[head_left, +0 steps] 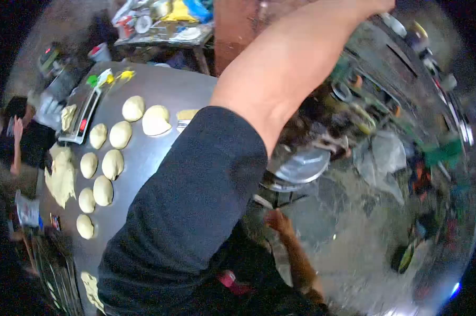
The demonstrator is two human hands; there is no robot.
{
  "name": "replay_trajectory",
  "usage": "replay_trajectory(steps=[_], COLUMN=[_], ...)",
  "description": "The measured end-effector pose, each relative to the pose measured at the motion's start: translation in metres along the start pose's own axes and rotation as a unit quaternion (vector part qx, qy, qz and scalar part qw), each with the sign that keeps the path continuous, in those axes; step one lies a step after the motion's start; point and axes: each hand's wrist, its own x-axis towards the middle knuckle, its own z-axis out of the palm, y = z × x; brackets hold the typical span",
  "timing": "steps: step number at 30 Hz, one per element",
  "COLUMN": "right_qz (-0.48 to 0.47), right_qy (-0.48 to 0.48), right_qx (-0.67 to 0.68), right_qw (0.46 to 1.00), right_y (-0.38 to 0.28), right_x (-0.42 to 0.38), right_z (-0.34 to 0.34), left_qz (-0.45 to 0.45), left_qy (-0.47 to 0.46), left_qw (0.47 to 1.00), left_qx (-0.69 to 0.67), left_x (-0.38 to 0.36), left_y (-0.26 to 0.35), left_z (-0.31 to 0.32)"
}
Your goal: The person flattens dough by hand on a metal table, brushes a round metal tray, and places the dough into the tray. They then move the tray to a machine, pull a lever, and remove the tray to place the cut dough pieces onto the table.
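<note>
My left arm, in a black sleeve, reaches across the view to the top right. Only the edge of my left hand (381, 5) shows at the frame's border, its fingers out of sight. Lower down, my right hand (278, 220) is blurred and closed around a small pale object (262, 201) that I cannot make out. Several rounded dough pieces (120, 135) lie on the metal table (143, 163), left of my sleeve. Partly hidden behind that sleeve is what looks like a dough scraper (185, 117). A flat, ragged mass of dough (61, 179) lies by the table's left edge.
A scale (83, 117) with a red display stands on the table's far left. Another person (21, 139) is beyond that side. A cluttered side table (167, 38) stands at the back. Round metal pans (303, 166) and a plastic bag (380, 158) are to the right.
</note>
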Motion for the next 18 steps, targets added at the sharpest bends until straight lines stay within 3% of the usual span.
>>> replay_trajectory(steps=[1, 2, 3, 5, 6, 7, 8, 9, 10, 11, 12, 13, 14, 15, 16, 17, 18], right_qz=[0.010, 0.042, 0.058, 0.051, 0.070, 0.079, 0.082, 0.060, 0.048, 0.022, -0.050, -0.136, -0.020, 0.129, 0.114, 0.255, 0.274], right_qy=[0.015, 0.027, -0.013, 0.082, 0.043, 0.069, 0.105, 0.117, 0.089, 0.088, 0.051, 0.007, -0.283, -0.508, -0.584, -0.449, -0.457], right_qx=[0.164, 0.325, 0.313, 0.494, 0.478, 0.519, 0.561, 0.522, 0.490, 0.471, 0.263, 0.047, 0.321, 0.538, 0.500, 0.492, 0.476], right_qw=[0.986, 0.944, 0.948, 0.864, 0.875, 0.848, 0.817, 0.843, 0.866, 0.877, 0.962, 0.990, 0.904, 0.660, 0.630, 0.701, 0.700], right_y=[0.025, 0.040, 0.026, -0.027, -0.038, -0.046, -0.046, -0.034, -0.013, 0.021, 0.069, 0.115, 0.121, 0.118, 0.131, 0.048, 0.035], right_x=[0.033, 0.050, 0.052, 0.036, 0.035, 0.032, 0.030, 0.029, 0.046, 0.056, 0.080, 0.095, 0.090, 0.089, 0.100, 0.035, 0.031], right_z=[0.005, 0.015, 0.022, 0.027, 0.027, 0.023, 0.013, 0.000, -0.017, -0.043, -0.077, -0.122, -0.171, -0.220, -0.259, -0.272, -0.255], left_qz=[-0.034, 0.007, 0.044, 0.033, 0.065, 0.024, -0.081, -0.081, -0.010, -0.029, -0.197, -0.394, -0.490, -0.526, -0.608, -0.674, -0.735], left_qy=[-0.055, -0.084, -0.118, -0.117, -0.123, -0.159, -0.205, -0.268, -0.381, -0.411, -0.447, -0.488, -0.389, -0.177, -0.126, -0.082, 0.014], left_qw=[0.997, 0.992, 0.981, 0.946, 0.938, 0.972, 0.968, 0.960, 0.921, 0.874, 0.827, 0.760, 0.780, 0.807, 0.768, 0.729, 0.672], left_qx=[0.036, 0.091, 0.145, 0.301, 0.318, 0.172, 0.116, 0.005, -0.085, -0.258, -0.279, -0.173, -0.003, 0.204, 0.158, 0.087, -0.085], left_x=[0.008, 0.010, 0.010, -0.018, -0.081, -0.131, -0.174, -0.226, -0.275, -0.337, -0.410, -0.461, -0.564, -0.656, -0.700, -0.723, -0.720], left_y=[-0.014, -0.025, -0.031, -0.035, 0.012, 0.038, 0.067, 0.078, 0.058, 0.041, 0.027, 0.039, 0.025, 0.019, 0.003, -0.007, 0.007], left_z=[-0.007, -0.008, -0.005, 0.007, -0.044, -0.070, -0.070, -0.077, -0.076, -0.075, -0.083, -0.098, -0.080, -0.047, -0.027, 0.001, 0.021])
